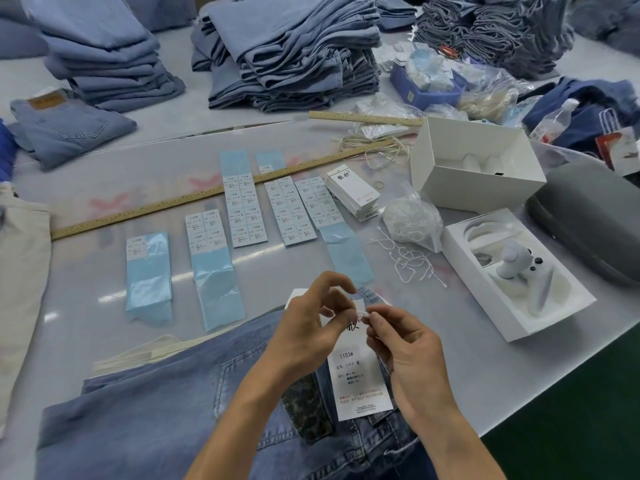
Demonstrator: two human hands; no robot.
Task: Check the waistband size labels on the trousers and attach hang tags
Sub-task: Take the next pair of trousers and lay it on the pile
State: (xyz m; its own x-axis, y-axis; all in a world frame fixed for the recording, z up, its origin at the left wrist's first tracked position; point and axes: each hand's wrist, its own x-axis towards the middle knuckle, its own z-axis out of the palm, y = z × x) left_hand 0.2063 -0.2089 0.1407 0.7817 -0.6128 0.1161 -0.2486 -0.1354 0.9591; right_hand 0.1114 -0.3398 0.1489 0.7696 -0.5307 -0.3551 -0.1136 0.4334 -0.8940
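Hands [304, 327] pinching hang tag [360, 379], grey table [277, 265]

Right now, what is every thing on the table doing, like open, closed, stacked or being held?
left hand: pinching the string at the tag's top
right hand: pinching the same string
hang tag: lying on the jeans, printed side up
jeans: laid flat
white box: open
controller box: open, controller inside
grey case: closed
folded jeans: stacked
sticker sheets: partly peeled
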